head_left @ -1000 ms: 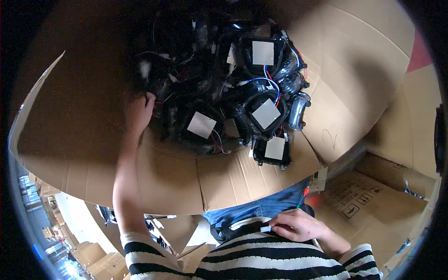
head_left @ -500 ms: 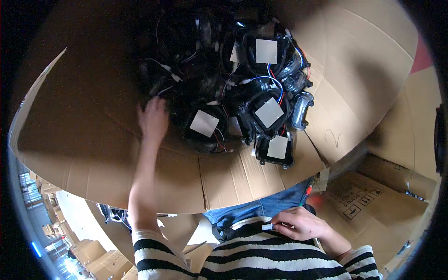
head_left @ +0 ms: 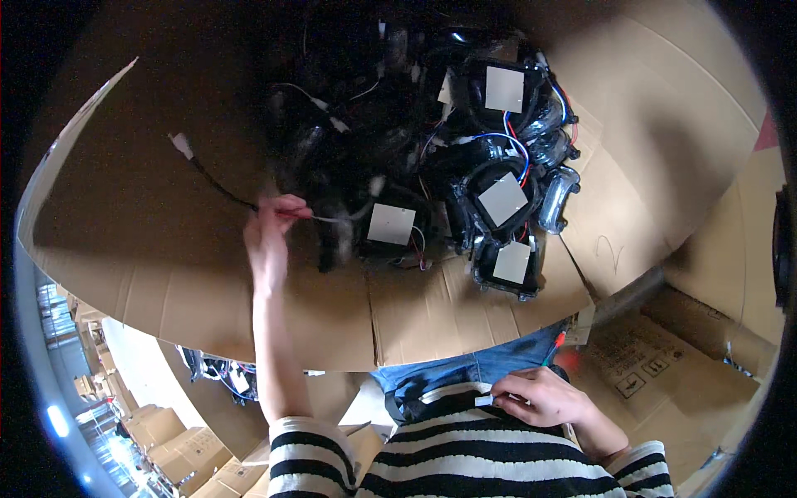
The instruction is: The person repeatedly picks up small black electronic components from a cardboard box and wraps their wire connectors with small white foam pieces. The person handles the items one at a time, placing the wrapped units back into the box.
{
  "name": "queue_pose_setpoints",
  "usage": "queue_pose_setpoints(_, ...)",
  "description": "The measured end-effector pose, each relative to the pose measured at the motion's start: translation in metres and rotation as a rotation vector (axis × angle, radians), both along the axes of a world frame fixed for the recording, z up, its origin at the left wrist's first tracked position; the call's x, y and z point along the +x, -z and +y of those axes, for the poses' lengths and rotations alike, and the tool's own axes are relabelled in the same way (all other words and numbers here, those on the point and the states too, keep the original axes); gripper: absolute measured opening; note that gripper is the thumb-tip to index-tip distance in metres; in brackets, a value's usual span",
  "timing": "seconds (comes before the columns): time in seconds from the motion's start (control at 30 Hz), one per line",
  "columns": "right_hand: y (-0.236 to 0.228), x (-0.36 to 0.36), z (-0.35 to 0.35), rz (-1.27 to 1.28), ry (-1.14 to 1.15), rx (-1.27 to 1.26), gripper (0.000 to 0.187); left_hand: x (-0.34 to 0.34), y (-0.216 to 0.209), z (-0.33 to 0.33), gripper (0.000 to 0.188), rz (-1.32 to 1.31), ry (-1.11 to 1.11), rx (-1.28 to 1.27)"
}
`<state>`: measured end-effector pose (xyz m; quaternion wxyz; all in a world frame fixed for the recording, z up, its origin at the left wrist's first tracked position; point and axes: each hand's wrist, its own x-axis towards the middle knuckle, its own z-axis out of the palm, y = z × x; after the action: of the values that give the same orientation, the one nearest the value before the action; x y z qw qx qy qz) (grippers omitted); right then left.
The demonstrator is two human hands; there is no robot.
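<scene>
Inside a large cardboard box, my left hand is closed on a thin wire cable. One end of the cable sticks out to the left and carries a white plug. Its other side runs right toward a pile of black plastic-wrapped parts with pale square pads and coloured wires. A part with a pale pad lies just right of this hand. At my waist, my right hand pinches a small whitish piece whose kind is unclear.
The cardboard box's wall rises between my body and the pile. Below left, another open carton holds similar wired parts. More cartons stand at the far lower left, and a printed cardboard box lies to the right.
My left hand has drawn slightly back toward me and lifted the cable, whose plug end now sticks out leftward. The pile appears shifted right in the view. My right hand stays at the waist.
</scene>
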<state>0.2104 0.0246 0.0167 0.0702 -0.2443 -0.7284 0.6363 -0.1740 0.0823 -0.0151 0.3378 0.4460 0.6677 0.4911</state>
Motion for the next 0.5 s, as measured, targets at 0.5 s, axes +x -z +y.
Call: queue_pose_setpoints(0.5, 0.006, -0.008, -0.004, 0.067, 0.01, -0.004, 0.013, 0.096, 0.048, -0.051, 0.022, 1.378, 0.871, -0.12)
